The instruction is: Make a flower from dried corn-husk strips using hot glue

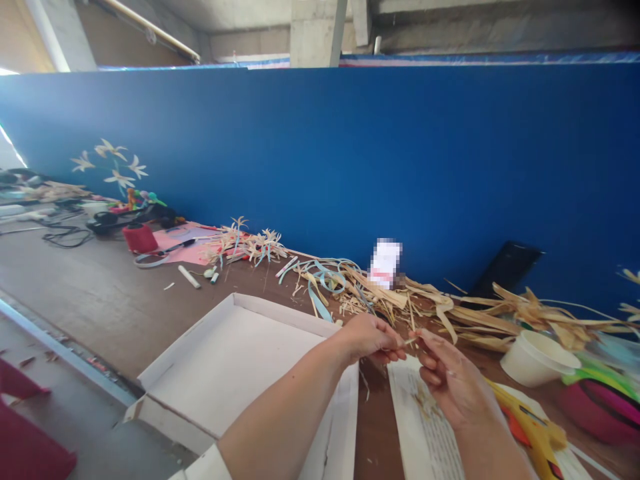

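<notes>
Above the table, my left hand and my right hand meet fingertip to fingertip. Both are closed in a pinch on a thin, pale strip of dried husk, most of it hidden by the fingers. Under my right hand lies a printed sheet with small husk scraps on it. My left forearm passes over an open white cardboard box. To the right of my right wrist rests a yellow glue gun.
Dried husk strips and a pale blue ribbon run along the blue partition. A paper cup stands at right. Husk flowers, pink paper and a red tape roll lie at left.
</notes>
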Demonstrator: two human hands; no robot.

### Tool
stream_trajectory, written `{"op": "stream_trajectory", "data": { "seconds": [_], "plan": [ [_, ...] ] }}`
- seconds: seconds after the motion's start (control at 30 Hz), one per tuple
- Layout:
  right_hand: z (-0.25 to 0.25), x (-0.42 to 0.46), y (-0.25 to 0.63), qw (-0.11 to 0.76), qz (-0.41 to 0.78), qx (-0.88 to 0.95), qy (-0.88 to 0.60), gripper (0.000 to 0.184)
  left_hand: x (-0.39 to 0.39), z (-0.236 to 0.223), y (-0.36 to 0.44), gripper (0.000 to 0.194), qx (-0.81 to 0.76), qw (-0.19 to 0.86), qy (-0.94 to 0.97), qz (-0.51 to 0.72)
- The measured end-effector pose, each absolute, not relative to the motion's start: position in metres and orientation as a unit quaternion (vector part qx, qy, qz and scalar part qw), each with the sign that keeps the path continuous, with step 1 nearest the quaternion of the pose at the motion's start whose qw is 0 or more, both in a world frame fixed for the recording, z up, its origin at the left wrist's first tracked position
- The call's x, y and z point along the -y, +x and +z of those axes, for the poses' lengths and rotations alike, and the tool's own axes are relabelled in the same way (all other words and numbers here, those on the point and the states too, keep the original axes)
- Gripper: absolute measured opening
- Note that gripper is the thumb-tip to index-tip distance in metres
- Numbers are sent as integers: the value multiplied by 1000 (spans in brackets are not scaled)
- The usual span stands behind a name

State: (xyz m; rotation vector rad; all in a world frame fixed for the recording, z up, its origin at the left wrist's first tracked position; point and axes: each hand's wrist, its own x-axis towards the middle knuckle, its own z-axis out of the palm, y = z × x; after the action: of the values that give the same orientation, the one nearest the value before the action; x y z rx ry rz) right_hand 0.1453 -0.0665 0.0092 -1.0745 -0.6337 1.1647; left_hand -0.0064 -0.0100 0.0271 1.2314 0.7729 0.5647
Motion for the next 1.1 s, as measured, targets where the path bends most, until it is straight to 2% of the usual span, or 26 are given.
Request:
{"op": "stream_trajectory", "data": {
  "seconds": [0.4, 0.8, 1.1],
  "plan": [
    [12, 67, 141, 662, 496, 271, -493, 31, 10, 25, -6, 23, -343, 704, 568, 253],
    [6, 64, 139, 693, 406, 284, -523, 38, 9, 22, -4, 18, -346, 696, 577, 249],
    [-5, 60, 142, 687, 349, 319, -552, 42, 10, 20, -1, 21, -347, 701, 568, 255]
  ]
}}
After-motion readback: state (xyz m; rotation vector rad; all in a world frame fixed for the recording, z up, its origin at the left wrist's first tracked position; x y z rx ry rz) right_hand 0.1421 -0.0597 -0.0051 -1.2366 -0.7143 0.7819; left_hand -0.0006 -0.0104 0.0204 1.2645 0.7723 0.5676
